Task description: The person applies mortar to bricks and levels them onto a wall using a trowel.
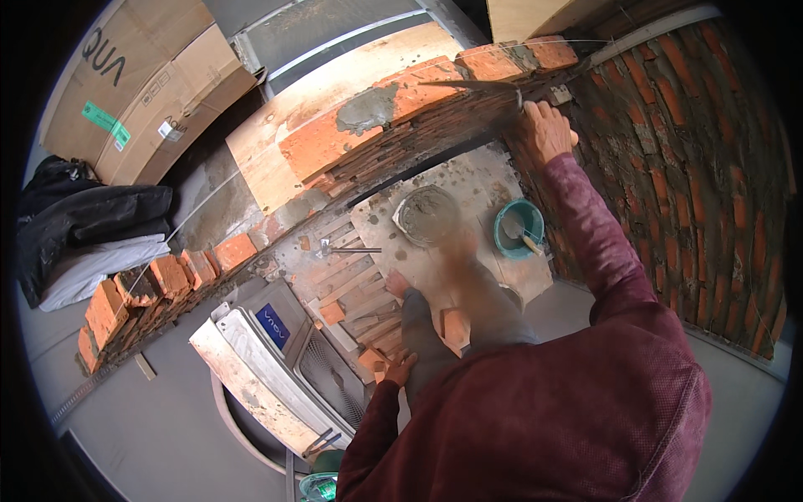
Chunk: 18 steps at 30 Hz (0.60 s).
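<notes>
My right hand (pixel 548 130) grips the handle of a trowel, its long blade (pixel 468 84) held level at the top of a brick course (pixel 309 145) with a grey mortar patch (pixel 365 109); whether the blade touches it I cannot tell. A thin string runs along that course. My left hand (pixel 398 369) rests beside my left leg, fingers apart, holding nothing that I can see. Below the course, a bucket of grey mortar (pixel 422 213) and a teal bucket (pixel 535 234) with a handled tool (pixel 529 243) stand on a stained board (pixel 376 238), near my feet.
A mortared brick wall (pixel 686 192) rises at the right. Loose bricks (pixel 173 278) top a low wall at left. Cardboard boxes (pixel 138 109) and dark cloth (pixel 84 217) lie beyond. Wood strips (pixel 339 276) cover the floor beside leaning white panels (pixel 251 368).
</notes>
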Tool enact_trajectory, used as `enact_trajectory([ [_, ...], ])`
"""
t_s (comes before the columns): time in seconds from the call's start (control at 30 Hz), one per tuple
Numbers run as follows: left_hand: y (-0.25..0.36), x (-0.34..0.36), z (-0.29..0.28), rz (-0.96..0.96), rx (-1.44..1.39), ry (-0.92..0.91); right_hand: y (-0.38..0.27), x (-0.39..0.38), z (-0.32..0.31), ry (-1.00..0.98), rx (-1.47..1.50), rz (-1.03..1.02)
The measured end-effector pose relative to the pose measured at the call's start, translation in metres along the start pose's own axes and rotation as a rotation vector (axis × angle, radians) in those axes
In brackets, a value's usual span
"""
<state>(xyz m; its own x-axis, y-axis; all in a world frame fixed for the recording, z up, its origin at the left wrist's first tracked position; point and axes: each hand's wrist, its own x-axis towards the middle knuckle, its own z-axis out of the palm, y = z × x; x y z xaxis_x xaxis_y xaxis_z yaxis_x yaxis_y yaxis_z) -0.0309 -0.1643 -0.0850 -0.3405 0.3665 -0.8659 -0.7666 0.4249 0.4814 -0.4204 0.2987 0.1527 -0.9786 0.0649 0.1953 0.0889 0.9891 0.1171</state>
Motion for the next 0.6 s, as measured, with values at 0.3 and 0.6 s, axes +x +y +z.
enact_trajectory([
  [0.3,0.073,0.034,0.035,-0.164,0.684,-0.048,-0.032,-0.211,0.217,-1.025,0.173,-0.052],
  [0.6,0.057,0.094,0.06,-0.112,0.876,0.143,-0.1,-0.212,0.375,-1.007,0.223,0.453],
])
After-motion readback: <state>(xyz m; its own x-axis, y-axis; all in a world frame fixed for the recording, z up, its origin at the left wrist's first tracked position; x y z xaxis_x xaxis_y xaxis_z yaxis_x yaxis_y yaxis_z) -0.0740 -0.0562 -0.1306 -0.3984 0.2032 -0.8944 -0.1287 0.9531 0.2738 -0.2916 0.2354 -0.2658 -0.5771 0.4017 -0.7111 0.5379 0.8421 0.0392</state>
